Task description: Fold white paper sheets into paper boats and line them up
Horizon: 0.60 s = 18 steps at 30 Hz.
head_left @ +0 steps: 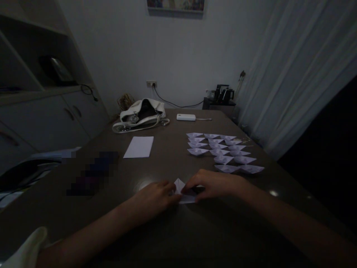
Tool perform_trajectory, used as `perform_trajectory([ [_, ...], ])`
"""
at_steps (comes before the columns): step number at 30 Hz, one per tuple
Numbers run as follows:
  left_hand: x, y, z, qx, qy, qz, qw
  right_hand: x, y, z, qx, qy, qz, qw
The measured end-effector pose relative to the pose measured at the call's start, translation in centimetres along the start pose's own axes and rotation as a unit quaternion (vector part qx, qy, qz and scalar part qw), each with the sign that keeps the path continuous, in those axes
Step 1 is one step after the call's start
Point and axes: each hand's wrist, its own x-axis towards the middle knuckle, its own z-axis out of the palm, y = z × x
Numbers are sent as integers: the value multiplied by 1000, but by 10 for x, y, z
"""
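You are facing a dark table [167, 160], which is filling most of your view. At its far left, a white bag [145, 120] is gaping, its strap lying in front. On the right, white paper boats [219, 152] are standing close together in columns. Flat paper [138, 147] is lying left of the middle, nearer you than the bag. Your left hand [157, 195] and right hand [214, 183] are working just beside each other at the near middle. Beyond the boats, a white device [186, 117] is lying with a short cable. Folded paper [179, 184] is sitting between your hands, its peak pointing away: your left thumb and fingers are pinching its left side, while your right fingertips and thumb are touching it, parted; you cannot tell whether they are gripping.
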Motion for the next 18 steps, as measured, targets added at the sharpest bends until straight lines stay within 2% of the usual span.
perform_trajectory([
  [6, 11, 5, 3, -14, -2, -43, 999, 0, -3, -1, -24, 7, 5, 1000],
  [14, 9, -7, 4, -84, 1, -36, 996, -1, 2, 0, 13, 2, -4, 1000],
  [18, 7, -11, 2, -134, 2, -40, 990, -1, 3, 1, 1, 3, 6, 1000],
])
